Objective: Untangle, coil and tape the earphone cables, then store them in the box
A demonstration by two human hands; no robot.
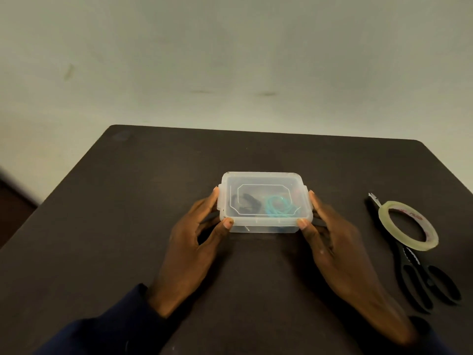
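The lidded box [266, 221] is pinched at its ends by the left hand [194, 242] and right hand [332, 242]. A teal cable [277, 206] and a black cable [248, 202] are seen inside.

One wide-angle head camera looks forward and down from the near edge of the dark surface [107, 213], fairly close. The box [263, 178] sits mid-frame and the wall [230, 60] fills the upper part.
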